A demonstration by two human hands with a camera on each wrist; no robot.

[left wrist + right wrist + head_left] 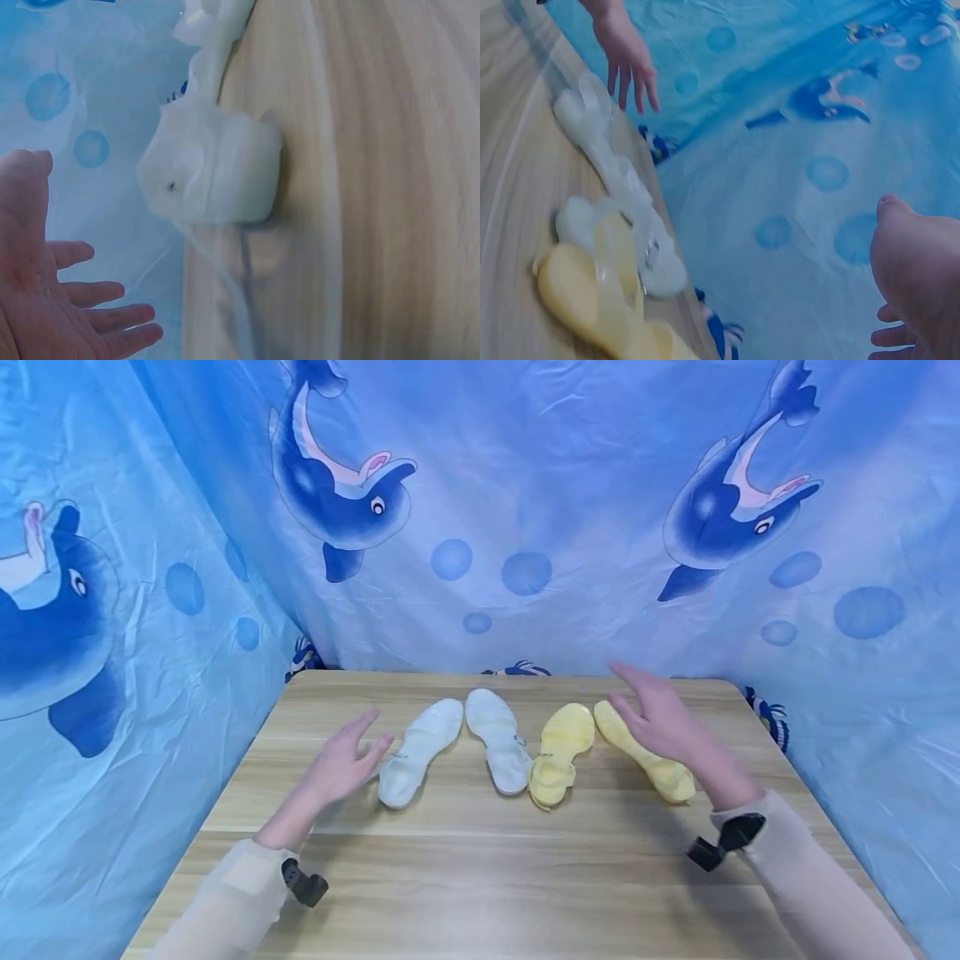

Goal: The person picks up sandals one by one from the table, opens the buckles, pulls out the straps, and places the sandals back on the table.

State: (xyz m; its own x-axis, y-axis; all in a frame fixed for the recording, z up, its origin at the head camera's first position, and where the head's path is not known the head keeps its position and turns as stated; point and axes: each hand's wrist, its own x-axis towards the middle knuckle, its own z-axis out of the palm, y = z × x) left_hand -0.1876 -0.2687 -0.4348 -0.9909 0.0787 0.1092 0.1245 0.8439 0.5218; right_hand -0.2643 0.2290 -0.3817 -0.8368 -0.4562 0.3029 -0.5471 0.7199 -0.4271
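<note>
Two white sandals stand side by side on the table, a left one (423, 743) and a right one (495, 735), toes toward the far edge. Beside them are two yellow sandals, one (564, 739) close to the white pair and the other (660, 770) partly covered by my right hand in the head view. My left hand (341, 764) hovers just left of the white pair, fingers extended, holding nothing. Above the outer yellow sandal is my right hand (663, 714), its fingers spread and nothing in it. In the left wrist view, a gap separates the hand (56, 292) from a white sandal's heel (217, 169).
The wooden table (480, 877) extends toward me in front of the sandals. A blue curtain (600, 460) printed with dolphins hangs behind the table and along its sides. Each wrist carries a small black camera, such as the left one (303, 883).
</note>
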